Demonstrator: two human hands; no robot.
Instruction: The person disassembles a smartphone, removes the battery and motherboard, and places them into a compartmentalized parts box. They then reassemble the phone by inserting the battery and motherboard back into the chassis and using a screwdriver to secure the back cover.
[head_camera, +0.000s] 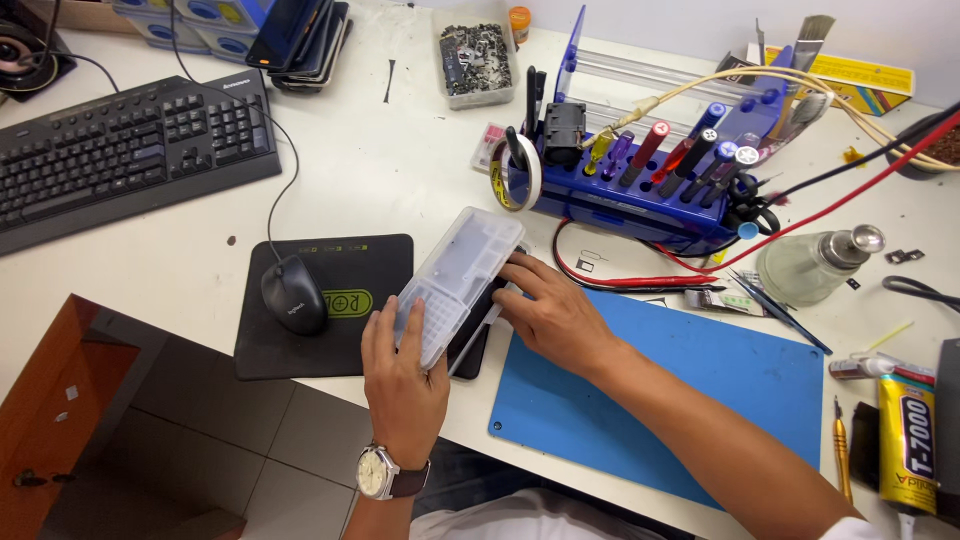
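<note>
Between left hand (400, 375) and right hand (553, 315): clear plastic case (458, 282).

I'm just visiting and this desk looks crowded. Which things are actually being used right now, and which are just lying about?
In use:
- left hand holding the clear plastic case
- right hand resting at the case's side

Lying about:
- mouse
- keyboard
- blue tool rack
- tape roll
- glass bottle
- blue mat

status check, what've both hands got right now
Left hand grips near end of clear plastic compartment case, tilted up. Right hand rests at its right edge, on the dark device beneath. Mouse close on left; blue mat right.
</note>
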